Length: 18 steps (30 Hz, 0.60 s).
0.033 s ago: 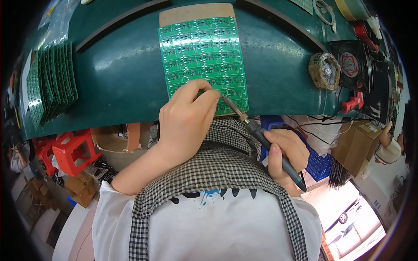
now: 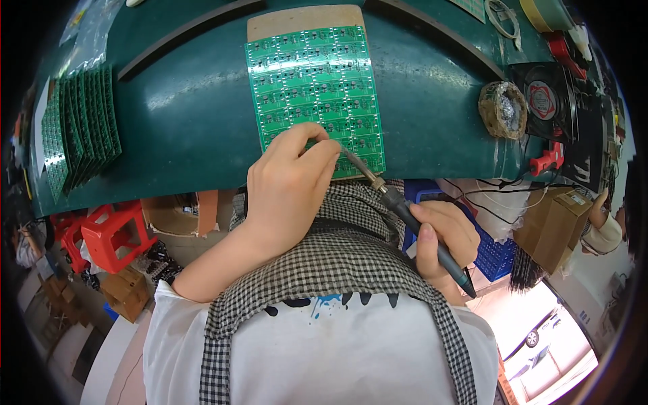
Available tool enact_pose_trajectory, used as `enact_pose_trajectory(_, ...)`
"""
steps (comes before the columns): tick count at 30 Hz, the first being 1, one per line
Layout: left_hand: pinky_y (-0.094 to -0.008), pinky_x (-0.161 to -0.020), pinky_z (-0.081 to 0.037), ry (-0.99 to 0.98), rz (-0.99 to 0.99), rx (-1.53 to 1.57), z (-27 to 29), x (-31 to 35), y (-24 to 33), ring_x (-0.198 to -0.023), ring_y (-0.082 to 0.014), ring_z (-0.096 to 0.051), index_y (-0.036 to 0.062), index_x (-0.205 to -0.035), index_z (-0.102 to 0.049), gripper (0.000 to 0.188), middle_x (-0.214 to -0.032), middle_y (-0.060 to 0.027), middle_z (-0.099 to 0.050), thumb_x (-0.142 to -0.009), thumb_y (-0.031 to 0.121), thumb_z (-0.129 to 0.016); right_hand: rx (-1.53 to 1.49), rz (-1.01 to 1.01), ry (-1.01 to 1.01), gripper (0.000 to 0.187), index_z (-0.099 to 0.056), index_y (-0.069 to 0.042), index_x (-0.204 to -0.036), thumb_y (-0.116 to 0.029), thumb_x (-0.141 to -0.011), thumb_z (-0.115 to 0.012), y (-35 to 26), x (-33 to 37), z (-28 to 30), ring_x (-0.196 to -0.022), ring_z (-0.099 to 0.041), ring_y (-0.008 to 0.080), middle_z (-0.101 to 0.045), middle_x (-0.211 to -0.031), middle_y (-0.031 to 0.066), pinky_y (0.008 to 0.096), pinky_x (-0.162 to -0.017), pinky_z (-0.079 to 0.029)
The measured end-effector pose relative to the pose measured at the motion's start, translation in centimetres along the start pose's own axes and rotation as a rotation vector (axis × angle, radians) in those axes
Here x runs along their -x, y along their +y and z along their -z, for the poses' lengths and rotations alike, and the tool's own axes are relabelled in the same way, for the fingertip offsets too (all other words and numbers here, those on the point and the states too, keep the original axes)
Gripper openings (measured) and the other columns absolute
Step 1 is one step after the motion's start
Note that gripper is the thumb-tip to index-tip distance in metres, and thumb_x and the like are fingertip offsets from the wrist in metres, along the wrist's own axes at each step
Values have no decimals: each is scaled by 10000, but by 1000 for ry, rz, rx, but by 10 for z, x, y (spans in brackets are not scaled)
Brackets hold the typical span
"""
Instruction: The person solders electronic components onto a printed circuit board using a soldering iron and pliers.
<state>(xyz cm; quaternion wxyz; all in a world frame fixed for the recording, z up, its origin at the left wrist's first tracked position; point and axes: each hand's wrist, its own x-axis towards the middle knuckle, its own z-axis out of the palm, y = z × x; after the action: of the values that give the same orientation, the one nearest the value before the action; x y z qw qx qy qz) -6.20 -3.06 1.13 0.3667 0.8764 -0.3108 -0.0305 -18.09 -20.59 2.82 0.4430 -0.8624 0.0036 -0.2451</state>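
Observation:
A green circuit board panel (image 2: 312,91), divided into rows of small identical boards, lies on a brown backing board (image 2: 304,17) at the table's near edge. Over the panel's lower part rests my left hand (image 2: 290,185), its thumb and fingers closed together; whatever they pinch is hidden behind them. My right hand (image 2: 449,236) grips the dark handle of a soldering iron (image 2: 398,202) just off the table's edge. The iron slants up and left, and its metal tip ends beside my left fingertips, over the panel. Contact between tip and board cannot be made out.
Several green panels (image 2: 81,128) stand stacked at the left. Dark bars (image 2: 189,37) lie farther back. At the right are a round tub with silvery contents (image 2: 503,110), a black fan (image 2: 543,101) and a red tool (image 2: 548,160). Below are red stools (image 2: 115,233) and a blue crate (image 2: 496,253).

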Motion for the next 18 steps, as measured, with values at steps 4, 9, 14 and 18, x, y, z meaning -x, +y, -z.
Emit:
enact_pose_trajectory(4,-317,-659,-492,-27,-26,81,9,5,5,-789,-252,-622,15,-863,-597,129,-943,-96,-622,-754,-21,-658,-37,5,26,163,-648,47,-840,-65,-729,-607,2,8,8,-552,-611,237,-634,-695,148,302,-494,-489)
enact_pose_trajectory(9,-348,-699,-504,-30,-47,135,0,10,3,-833,-276,-610,14,-880,-552,158,-950,-104,-603,-747,-5,-636,-31,-3,27,153,-642,46,-825,-72,-735,-602,-1,11,10,-544,-602,235,-628,-684,146,304,-486,-476)
enact_pose_trajectory(14,-349,-709,-508,10,-94,67,-2,9,1,-847,-275,-612,18,-873,-551,147,-967,-104,-604,-753,1,-635,-35,-3,20,150,-645,37,-836,-71,-740,-600,1,11,6,-547,-603,232,-629,-689,139,299,-490,-477)
enact_pose_trajectory(18,-352,-686,-508,24,-95,46,-4,10,3,-813,-267,-609,19,-877,-566,138,-965,-93,-595,-759,16,-639,-17,-17,7,145,-650,27,-838,-67,-739,-601,0,11,6,-549,-605,232,-631,-692,135,300,-500,-484)
